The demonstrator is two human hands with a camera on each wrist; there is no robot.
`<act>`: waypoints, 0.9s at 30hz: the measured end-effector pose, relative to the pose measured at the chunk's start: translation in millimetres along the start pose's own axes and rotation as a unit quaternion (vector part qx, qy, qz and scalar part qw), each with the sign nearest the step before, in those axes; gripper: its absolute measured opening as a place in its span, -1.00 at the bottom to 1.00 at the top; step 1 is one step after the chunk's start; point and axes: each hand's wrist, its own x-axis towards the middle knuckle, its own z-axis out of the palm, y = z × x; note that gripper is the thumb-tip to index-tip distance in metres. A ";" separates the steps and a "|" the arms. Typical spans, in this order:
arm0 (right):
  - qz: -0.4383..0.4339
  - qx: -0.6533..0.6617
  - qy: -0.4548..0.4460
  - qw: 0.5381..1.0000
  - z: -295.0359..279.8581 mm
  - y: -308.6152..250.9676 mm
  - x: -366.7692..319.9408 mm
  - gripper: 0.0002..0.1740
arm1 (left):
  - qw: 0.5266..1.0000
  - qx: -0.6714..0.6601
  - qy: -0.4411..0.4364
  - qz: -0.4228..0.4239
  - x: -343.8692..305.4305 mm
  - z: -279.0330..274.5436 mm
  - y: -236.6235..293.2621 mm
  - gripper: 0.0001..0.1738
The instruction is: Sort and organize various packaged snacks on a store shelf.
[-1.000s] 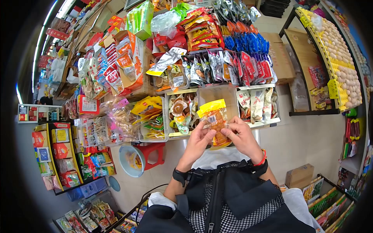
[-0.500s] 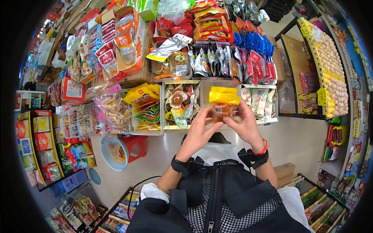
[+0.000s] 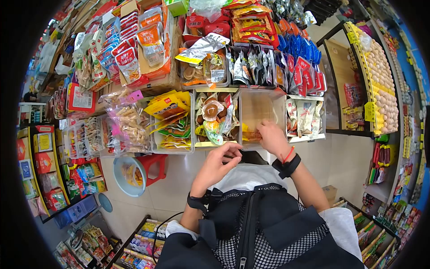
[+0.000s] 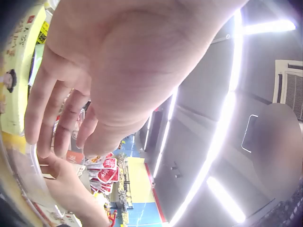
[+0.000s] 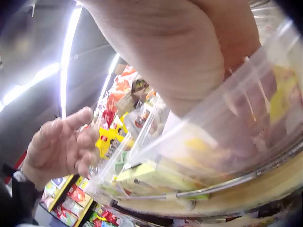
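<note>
My right hand (image 3: 272, 140) reaches down into a clear plastic bin (image 3: 262, 101), its fingers curled at an orange snack packet (image 3: 250, 135) with a yellow top. The packet lies low at the bin's front left. Seen from the right wrist, the fingers and a yellow part of the packet (image 5: 285, 92) show blurred through the bin wall (image 5: 189, 123). Just outside the bin's front left corner, my left hand (image 3: 217, 165) holds nothing. Its fingers are loosely bent, and in the left wrist view they overlap the bin's edge.
Left of the bin stands a box of brown vacuum-packed snacks (image 3: 216, 112); right of it, a box of white packets (image 3: 304, 116). Dark pouches (image 3: 251, 67) line up behind. A blue basin (image 3: 130, 176) and red stool (image 3: 154, 168) stand below left. Egg trays (image 3: 383, 85) fill a rack at right.
Both hands held the packet before the bin, then over it. Now the left hand has let go and drawn back left, while the right hand has lowered the packet into the bin.
</note>
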 end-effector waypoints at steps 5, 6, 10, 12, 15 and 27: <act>-0.004 0.173 -0.134 0.976 -22.6 14.7 6.4 -0.77 | 1.000 0.021 0.000 0.001 1.8 1.1 0.8 -0.69; 0.004 0.160 -0.122 0.980 -19.5 16.3 6.8 -0.77 | 1.000 0.020 0.009 0.007 2.8 2.2 -0.6 -0.69; 0.004 0.090 -0.110 0.990 -9.9 11.8 6.6 -0.76 | 0.999 0.015 0.029 0.017 5.8 5.1 -6.3 -0.70; -0.015 0.104 -0.114 0.988 -5.3 11.2 7.3 -0.75 | 1.000 0.017 0.026 0.005 4.5 7.3 -3.6 -0.70; 0.001 0.126 -0.158 0.979 -4.6 12.7 12.3 -0.72 | 0.999 0.023 0.018 -0.015 -0.1 11.3 4.3 -0.71; -0.017 0.455 0.020 0.890 -68.4 -33.6 -32.4 -0.88 | 0.982 -0.048 0.171 -0.064 -91.2 -16.8 -70.2 -0.74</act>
